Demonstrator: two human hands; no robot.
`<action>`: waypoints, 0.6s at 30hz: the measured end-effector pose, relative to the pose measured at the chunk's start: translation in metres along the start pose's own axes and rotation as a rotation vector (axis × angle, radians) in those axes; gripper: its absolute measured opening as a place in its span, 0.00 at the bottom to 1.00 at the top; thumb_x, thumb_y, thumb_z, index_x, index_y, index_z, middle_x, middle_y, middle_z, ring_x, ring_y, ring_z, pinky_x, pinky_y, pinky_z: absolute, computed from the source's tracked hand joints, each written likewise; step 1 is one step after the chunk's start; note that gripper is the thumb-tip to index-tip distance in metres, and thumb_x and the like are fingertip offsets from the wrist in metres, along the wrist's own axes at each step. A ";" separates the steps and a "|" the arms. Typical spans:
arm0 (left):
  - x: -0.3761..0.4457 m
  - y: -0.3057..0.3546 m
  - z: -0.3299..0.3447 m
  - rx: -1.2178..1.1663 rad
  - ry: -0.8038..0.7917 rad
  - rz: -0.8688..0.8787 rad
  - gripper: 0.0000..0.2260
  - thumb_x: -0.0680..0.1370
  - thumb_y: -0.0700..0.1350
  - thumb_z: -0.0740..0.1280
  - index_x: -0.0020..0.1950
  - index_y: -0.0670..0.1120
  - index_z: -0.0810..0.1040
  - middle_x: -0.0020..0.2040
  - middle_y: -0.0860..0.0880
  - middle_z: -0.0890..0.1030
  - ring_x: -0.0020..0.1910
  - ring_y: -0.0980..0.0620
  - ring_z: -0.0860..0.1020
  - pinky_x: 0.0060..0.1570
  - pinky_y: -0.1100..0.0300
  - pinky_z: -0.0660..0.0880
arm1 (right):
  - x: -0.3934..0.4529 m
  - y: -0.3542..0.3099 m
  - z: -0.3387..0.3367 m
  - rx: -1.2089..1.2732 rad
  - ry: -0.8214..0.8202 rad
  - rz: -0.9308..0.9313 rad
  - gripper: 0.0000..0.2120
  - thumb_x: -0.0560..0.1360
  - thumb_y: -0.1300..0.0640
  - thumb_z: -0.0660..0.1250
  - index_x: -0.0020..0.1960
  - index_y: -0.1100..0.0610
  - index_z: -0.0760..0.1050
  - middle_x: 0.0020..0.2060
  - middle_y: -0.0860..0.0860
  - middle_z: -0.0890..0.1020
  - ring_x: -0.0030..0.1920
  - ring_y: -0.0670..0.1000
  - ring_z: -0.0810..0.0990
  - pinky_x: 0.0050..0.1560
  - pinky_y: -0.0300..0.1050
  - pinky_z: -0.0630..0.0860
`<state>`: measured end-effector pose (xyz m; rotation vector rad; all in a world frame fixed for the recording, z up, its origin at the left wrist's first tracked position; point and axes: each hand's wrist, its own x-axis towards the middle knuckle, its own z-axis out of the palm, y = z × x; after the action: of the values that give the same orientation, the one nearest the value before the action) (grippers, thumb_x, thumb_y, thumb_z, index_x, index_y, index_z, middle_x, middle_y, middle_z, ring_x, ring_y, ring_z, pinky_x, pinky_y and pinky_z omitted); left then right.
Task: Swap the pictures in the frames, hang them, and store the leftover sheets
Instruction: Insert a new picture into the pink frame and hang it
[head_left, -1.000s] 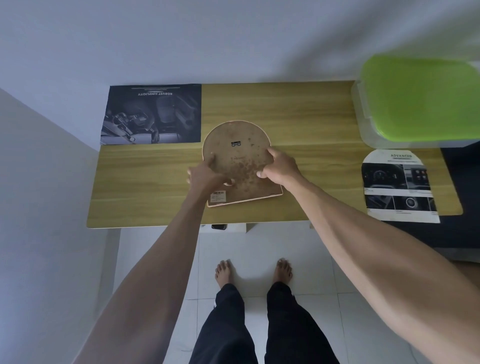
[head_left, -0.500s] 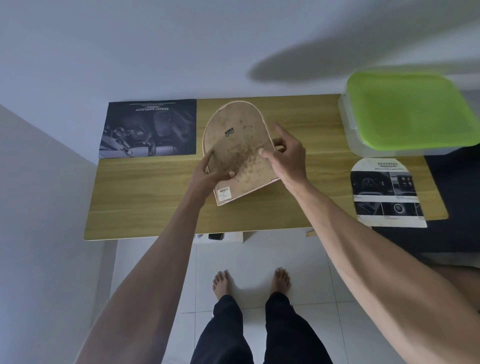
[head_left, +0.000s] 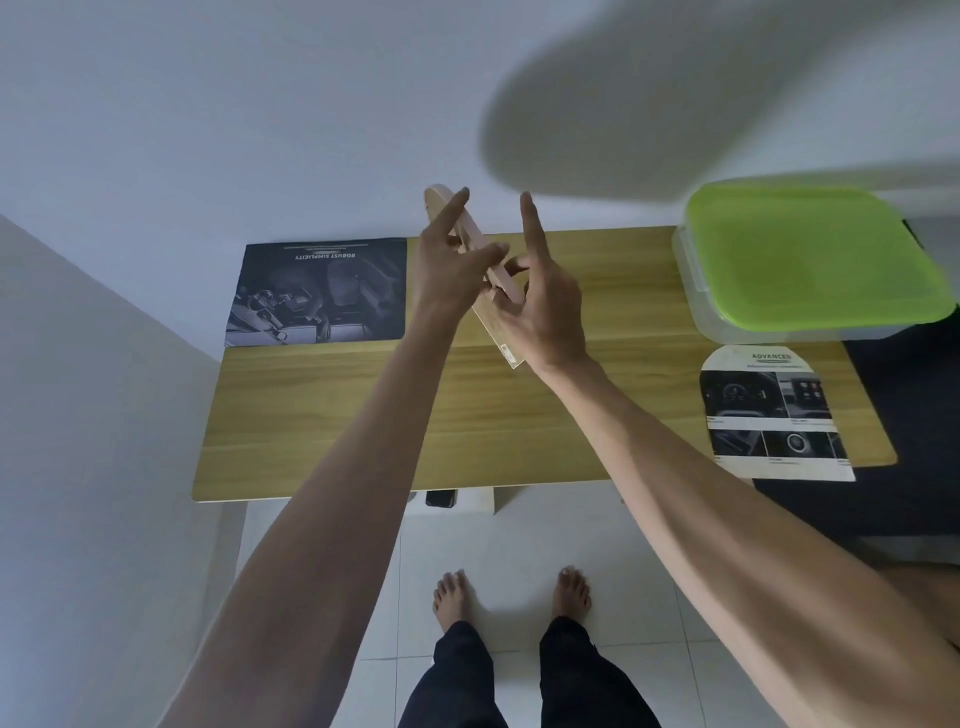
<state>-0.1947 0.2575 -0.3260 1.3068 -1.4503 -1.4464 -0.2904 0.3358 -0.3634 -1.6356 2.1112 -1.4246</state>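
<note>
Arched frame (head_left: 483, 260) edge-on, tan wood, held off table by both hands

**Colours and patterns, head view**

Table (head_left: 519, 415): yellow-tan wood grain, streaks running left to right. Dark sheet (head_left: 319, 291), upper left of the table: charcoal black, grey photo print, pale lettering along its top. Arched sheet (head_left: 774, 415), right: white ground, black photo panels, dark heading. Container lid (head_left: 810, 260), upper right: bright lime green over a clear, colourless box. Frame (head_left: 470, 234), centre: pale beige-tan edge. Wall: flat grey-white. Floor: white tiles. Trousers: black.
</note>
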 end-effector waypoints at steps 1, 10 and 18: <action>0.000 0.000 -0.002 -0.006 0.037 -0.007 0.35 0.68 0.43 0.76 0.73 0.60 0.72 0.58 0.45 0.79 0.55 0.48 0.82 0.45 0.50 0.84 | 0.000 -0.001 0.002 0.005 -0.014 -0.014 0.47 0.70 0.60 0.78 0.81 0.58 0.55 0.42 0.50 0.83 0.39 0.44 0.78 0.44 0.30 0.74; 0.003 -0.002 -0.048 -0.242 0.124 -0.060 0.30 0.71 0.27 0.61 0.69 0.49 0.78 0.32 0.53 0.78 0.30 0.52 0.72 0.30 0.61 0.72 | 0.024 0.001 -0.011 0.025 0.066 0.297 0.19 0.73 0.47 0.72 0.63 0.49 0.79 0.60 0.50 0.78 0.59 0.49 0.72 0.57 0.37 0.67; 0.002 -0.031 -0.066 -0.384 0.086 -0.056 0.29 0.66 0.28 0.60 0.58 0.51 0.85 0.47 0.52 0.82 0.36 0.48 0.68 0.45 0.46 0.69 | 0.033 0.016 -0.024 0.491 0.057 0.643 0.10 0.74 0.68 0.67 0.51 0.58 0.81 0.50 0.52 0.83 0.45 0.45 0.80 0.38 0.29 0.74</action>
<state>-0.1272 0.2421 -0.3482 1.1567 -1.0231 -1.5901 -0.3292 0.3229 -0.3480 -0.6644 1.8438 -1.5725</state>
